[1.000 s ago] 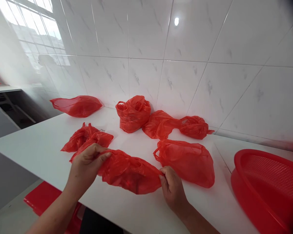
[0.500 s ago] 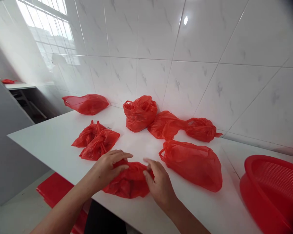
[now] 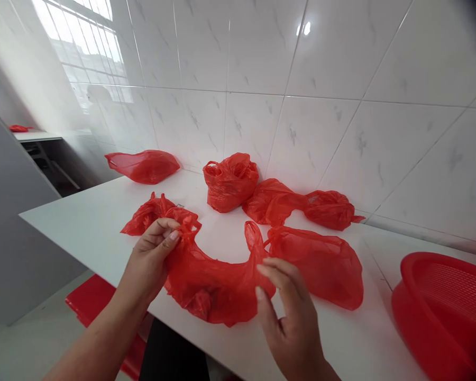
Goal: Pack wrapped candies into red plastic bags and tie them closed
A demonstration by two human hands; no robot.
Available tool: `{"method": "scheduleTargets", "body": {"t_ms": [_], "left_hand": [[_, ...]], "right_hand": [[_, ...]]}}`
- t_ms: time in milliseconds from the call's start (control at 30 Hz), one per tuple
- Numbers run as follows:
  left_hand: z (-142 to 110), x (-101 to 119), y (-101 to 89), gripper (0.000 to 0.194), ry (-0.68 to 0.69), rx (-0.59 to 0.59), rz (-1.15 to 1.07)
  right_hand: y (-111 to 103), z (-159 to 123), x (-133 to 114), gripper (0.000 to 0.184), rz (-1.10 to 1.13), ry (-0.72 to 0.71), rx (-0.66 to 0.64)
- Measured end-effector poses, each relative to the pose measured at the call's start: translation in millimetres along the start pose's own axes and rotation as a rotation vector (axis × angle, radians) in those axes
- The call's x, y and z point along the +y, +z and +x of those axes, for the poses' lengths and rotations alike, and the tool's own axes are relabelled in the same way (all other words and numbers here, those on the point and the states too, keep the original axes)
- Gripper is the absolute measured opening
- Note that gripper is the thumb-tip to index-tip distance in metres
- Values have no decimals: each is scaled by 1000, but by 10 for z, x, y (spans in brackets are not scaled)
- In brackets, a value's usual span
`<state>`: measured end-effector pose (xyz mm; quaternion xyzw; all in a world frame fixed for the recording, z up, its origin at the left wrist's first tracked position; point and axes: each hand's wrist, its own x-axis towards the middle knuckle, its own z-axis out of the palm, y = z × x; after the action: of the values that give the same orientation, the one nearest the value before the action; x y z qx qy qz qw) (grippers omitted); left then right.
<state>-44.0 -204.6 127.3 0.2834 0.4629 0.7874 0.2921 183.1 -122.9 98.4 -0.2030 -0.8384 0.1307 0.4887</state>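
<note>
In front of me on the white table [image 3: 222, 238] lies a red plastic bag [image 3: 226, 286] with a dark lump showing through its thin film. My left hand [image 3: 156, 251] pinches its left handle, pulled up and outward. The right handle loop stands up by itself. Beside that loop, my right hand [image 3: 285, 301] is open, thumb and fingers apart at the bag's right edge; whether the fingertips touch the film is hard to tell. Just behind my left hand sits a knotted red bag [image 3: 145, 214], partly hidden by it.
Along the tiled wall [image 3: 254, 121] are a flat red bag [image 3: 145, 165], a bulky red bag [image 3: 232, 182] and crumpled red bags [image 3: 329, 209]. A puffed red bag [image 3: 321, 267] lies to the right, near a red plastic basket [image 3: 416, 317]. Red stools [image 3: 89, 299] stand below the table's left edge.
The bag in front of me is spread wider, with both handles raised. My left hand has moved up and left and closed on one handle; my right hand has moved right and lower.
</note>
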Motion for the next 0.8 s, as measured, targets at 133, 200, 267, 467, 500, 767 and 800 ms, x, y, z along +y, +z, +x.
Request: {"method": "scheduleTargets", "body": {"t_ms": [133,200,267,467,500,767,800], "left_hand": [[-71,66,112,27,-11,-117,-67],[-86,96,118,28,-4,-146,-110],[-88,114,94,29,-4,-137,-148],[-56,94,-30,25,-38,-42,-221],[-50,90,-42,24,-34,-33,-231],[-2,126,76,20,-7,-46,-208],[-4,125,107,21,-10,-61,-204]], "right_hand": [[182,133,-233,39,3,-169,-107],[306,124,-266,39,-35,-209,-178],[410,54,-267,32,-72,-230,-262],[445,-188,-263,22,-120,-165,-428],[418,-198,-258,26,-115,-141,-440],[19,-199,-91,33,-227,29,-495],[-58,-198,-66,36,-236,54,-502]]}}
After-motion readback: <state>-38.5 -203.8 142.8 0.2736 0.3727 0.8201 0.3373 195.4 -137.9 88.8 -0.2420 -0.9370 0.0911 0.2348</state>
